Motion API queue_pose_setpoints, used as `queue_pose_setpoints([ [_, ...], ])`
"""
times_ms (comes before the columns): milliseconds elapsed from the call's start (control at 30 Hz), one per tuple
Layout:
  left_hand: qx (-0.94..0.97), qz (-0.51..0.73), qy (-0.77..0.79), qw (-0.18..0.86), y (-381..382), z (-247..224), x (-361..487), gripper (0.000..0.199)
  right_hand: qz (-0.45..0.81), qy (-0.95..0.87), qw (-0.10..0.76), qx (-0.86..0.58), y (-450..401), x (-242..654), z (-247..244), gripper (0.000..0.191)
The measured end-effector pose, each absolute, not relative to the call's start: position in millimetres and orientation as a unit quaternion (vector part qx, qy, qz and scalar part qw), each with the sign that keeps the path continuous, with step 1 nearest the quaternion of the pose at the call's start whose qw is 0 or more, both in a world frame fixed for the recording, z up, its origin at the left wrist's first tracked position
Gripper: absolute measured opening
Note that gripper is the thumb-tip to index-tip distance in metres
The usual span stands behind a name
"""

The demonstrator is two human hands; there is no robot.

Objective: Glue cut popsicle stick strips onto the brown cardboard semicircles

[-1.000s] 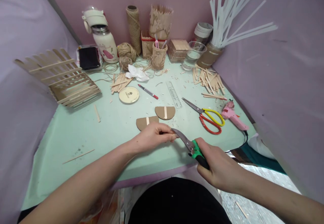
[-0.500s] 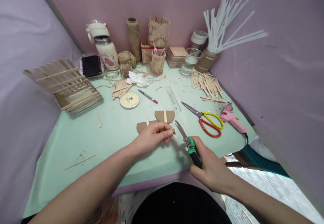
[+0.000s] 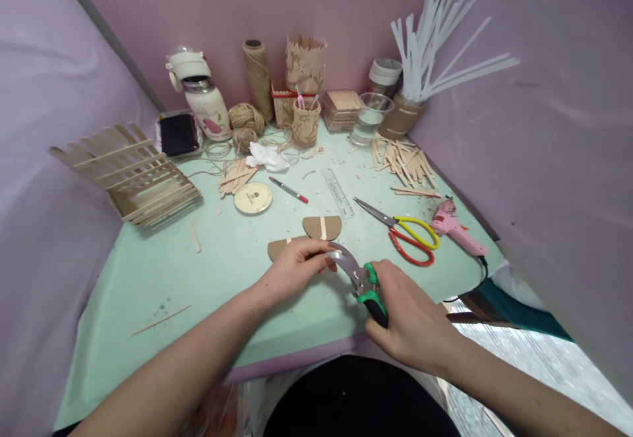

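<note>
One left hand [image 3: 294, 270] pinches a small stick [image 3: 338, 252], likely light, brittle and best held by its end, beside shears [image 3: 355, 277] the right hand [image 3: 409, 312] grips

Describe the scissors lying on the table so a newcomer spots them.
On the green table, find the pink glue gun. The scissors lie between it and the ruler, one handle red, one yellow, unlike the green-handled shears in the right hand.

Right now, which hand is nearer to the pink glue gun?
Right. The right hand, on the green-handled shears, is left of the pink glue gun and closer to the body; the left hand is farther left, by the blade tips.
</note>
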State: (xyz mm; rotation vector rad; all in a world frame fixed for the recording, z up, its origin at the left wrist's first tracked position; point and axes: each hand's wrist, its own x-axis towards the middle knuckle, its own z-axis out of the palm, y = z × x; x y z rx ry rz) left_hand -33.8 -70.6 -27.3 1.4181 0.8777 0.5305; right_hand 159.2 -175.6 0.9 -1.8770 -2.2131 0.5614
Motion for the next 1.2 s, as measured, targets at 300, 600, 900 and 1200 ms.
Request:
queue_pose_setpoints([
  [300,0.64,0.218,0.39,0.626,-70.2,-24.7,-32.9,0.022,0.178,-0.757,0.08,-0.623,-175.8,164.9,-0.3,0.029],
  [600,0.628,0.224,0.389,0.636,-71.0,-20.4,-32.1,0.02,0.175,-0.759,0.077,-0.622,-176.0,164.4,1.9,0.03],
  [900,0.621,0.209,0.393,0.646,-70.5,-25.5,-32.8,0.019,0.188,-0.75,0.053,-0.632,-177.3,163.7,2.9,0.027],
  [1200,0.631,0.21,0.369,0.649,-71.8,-26.2,-33.5,0.018,0.216,-0.731,0.048,-0.646,-180.6,163.1,4.3,0.023],
])
